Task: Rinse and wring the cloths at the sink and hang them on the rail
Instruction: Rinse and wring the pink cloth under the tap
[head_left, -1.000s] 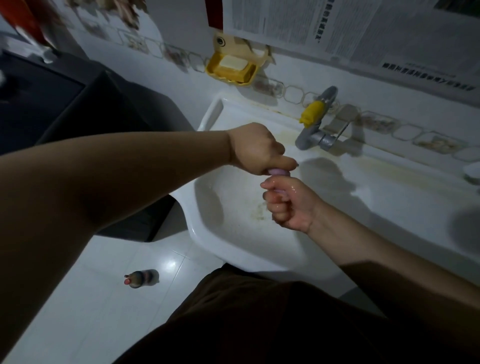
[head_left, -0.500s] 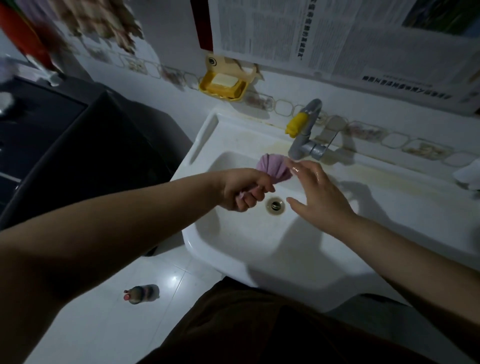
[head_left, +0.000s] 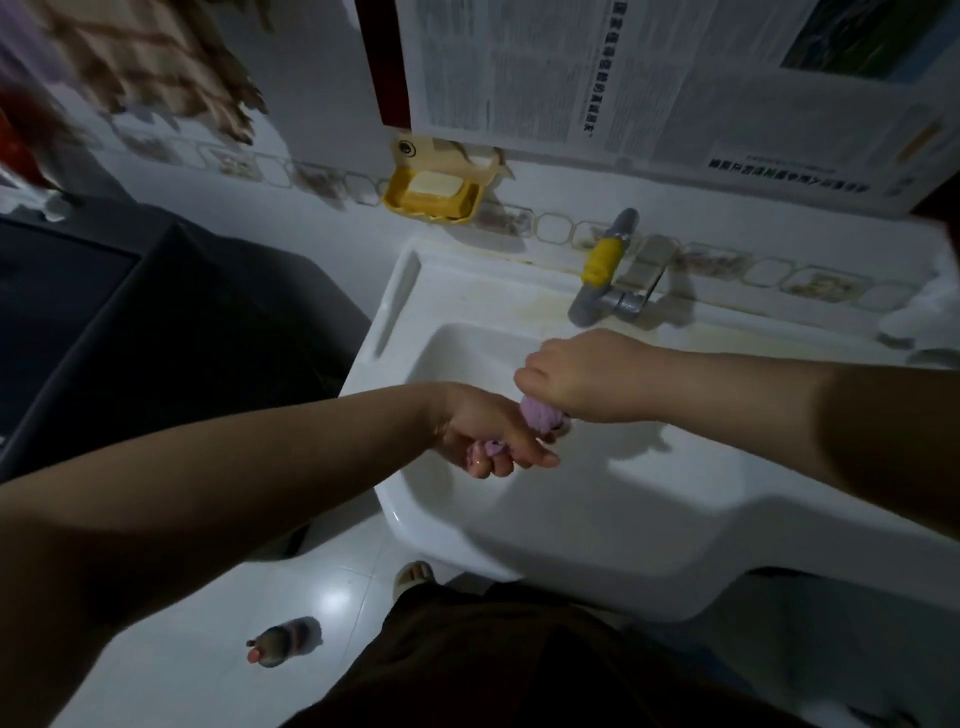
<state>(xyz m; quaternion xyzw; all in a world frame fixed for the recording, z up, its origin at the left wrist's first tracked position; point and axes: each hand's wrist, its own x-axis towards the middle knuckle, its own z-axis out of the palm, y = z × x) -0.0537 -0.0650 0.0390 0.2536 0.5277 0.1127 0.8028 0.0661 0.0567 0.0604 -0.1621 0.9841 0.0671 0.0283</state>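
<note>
A lilac cloth (head_left: 540, 418) is held twisted over the sink (head_left: 613, 499), below the tap (head_left: 602, 280) at 12 o'clock. The left hand (head_left: 493, 436) is clenched on its 7 o'clock end, the right hand (head_left: 576, 376) on its 1 o'clock end. Risk noted: wet fabric may slip from either grip, and water may be flung onto the floor (head_left: 291, 587) at 7 o'clock if the wring drifts past the rim. No rail is identified.

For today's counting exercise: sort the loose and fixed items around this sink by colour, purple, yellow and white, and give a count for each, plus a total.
Purple: 1, the cloth held in both hands
Yellow: 2, the soap dish and the tap sleeve
White: 2, the sink and the soap bar
Total: 5
</note>
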